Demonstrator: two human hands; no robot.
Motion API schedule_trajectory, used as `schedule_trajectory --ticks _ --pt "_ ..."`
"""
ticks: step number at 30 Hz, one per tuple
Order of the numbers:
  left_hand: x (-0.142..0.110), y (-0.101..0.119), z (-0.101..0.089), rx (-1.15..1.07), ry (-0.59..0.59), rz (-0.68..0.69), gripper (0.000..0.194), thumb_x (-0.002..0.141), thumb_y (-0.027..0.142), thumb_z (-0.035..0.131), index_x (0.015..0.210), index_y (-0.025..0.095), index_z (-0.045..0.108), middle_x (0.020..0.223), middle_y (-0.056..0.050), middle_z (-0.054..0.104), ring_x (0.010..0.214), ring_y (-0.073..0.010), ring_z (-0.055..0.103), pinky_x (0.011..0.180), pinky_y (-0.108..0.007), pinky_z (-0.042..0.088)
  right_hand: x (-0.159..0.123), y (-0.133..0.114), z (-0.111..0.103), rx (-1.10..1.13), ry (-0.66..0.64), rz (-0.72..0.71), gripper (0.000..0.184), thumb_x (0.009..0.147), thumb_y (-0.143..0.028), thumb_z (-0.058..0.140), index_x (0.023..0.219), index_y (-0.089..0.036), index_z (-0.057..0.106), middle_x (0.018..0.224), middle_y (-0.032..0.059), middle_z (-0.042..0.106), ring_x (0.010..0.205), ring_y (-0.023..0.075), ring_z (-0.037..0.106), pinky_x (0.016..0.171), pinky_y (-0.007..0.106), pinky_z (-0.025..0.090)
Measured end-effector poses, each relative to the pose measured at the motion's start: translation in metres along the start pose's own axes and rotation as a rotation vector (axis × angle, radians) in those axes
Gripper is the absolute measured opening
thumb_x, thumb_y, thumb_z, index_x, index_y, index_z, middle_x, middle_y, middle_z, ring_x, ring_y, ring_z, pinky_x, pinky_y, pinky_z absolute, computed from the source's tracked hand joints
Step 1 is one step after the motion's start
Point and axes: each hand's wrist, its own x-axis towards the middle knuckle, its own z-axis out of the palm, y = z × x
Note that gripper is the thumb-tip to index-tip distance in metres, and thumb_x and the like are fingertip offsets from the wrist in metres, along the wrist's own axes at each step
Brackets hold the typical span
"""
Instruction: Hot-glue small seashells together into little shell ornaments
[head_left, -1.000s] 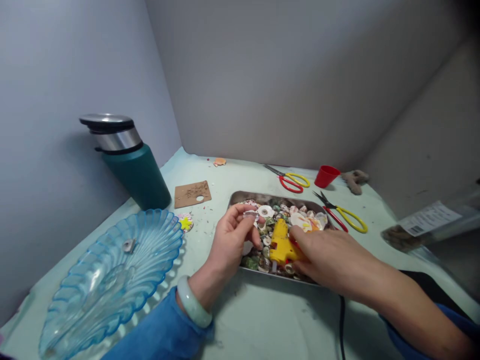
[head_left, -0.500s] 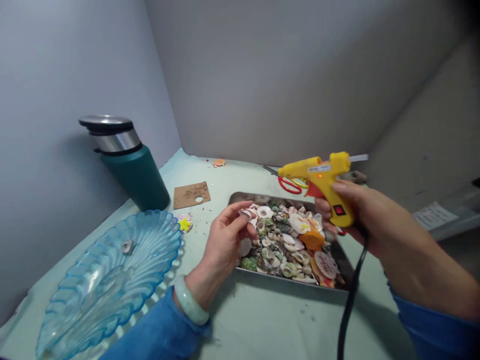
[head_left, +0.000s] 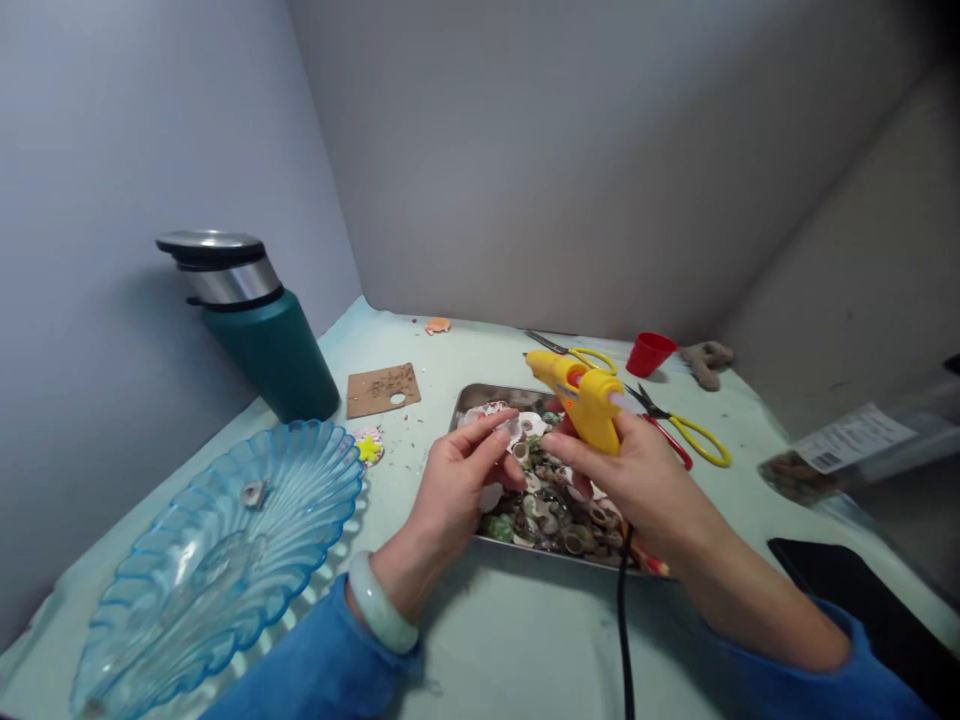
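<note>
My right hand [head_left: 649, 485] is closed round the handle of a yellow hot glue gun [head_left: 589, 400], its nozzle pointing to the far left. A small red light glows on its side, and a black cord hangs below. My left hand [head_left: 450, 490] pinches a small pale shell between thumb and fingertips, mostly hidden by them. Both hands are above a metal tray [head_left: 525, 549] heaped with shells [head_left: 555, 515] of many shapes in white, green and brown. The right hand and the gun cover the tray's right part.
At left lie a blue scalloped glass dish [head_left: 300, 540] with one small shell in it, a teal bottle [head_left: 274, 350], a cardboard piece [head_left: 367, 392] and a yellow-star disc [head_left: 369, 448]. Behind are scissors [head_left: 592, 358], a red cup [head_left: 649, 354] and more scissors [head_left: 686, 430]. A plastic bag [head_left: 847, 450] lies at right.
My right hand has brought the glue gun left and down, nearer to my left hand, and turned it. The red cup and the right-hand scissors have come into sight. My left hand has hardly moved.
</note>
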Motion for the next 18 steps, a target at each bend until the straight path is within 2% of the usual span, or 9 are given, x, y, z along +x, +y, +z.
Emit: schedule_trajectory --ticks 6,12,18 --pt "-0.0015 -0.0023 0.0028 0.195 -0.048 0.060 0.039 0.079 0.033 0.063 0.112 0.012 0.068 0.048 0.000 0.059 0.048 -0.0101 0.053 0.056 -0.022 0.042 -0.0019 0.0018 0.0065 -0.135 0.037 -0.112 0.026 0.076 -0.036 0.067 0.093 -0.020 0.056 0.074 -0.0014 0.061 0.059 0.0141 0.054 0.050 0.024 0.039" --pt "-0.0033 0.0006 0.0052 0.187 -0.121 0.013 0.045 0.079 0.036 0.063 0.117 0.011 0.065 0.051 -0.001 0.061 0.049 -0.0108 0.053 0.056 -0.023 0.044 -0.0009 0.0033 0.0044 -0.129 0.044 -0.126 0.027 0.077 -0.040 0.065 0.091 -0.020 0.054 0.075 -0.0012 0.061 0.062 0.0146 0.056 0.053 0.025 0.041" --pt "-0.0025 -0.0008 0.0040 0.175 -0.122 0.006 0.049 0.080 0.041 0.061 0.117 0.009 0.064 0.052 -0.002 0.062 0.049 -0.0111 0.054 0.055 -0.023 0.044 -0.0011 0.0014 0.0058 -0.225 0.096 -0.163 0.024 0.078 -0.036 0.064 0.094 -0.020 0.056 0.076 -0.0004 0.062 0.065 0.0169 0.058 0.057 0.028 0.044"
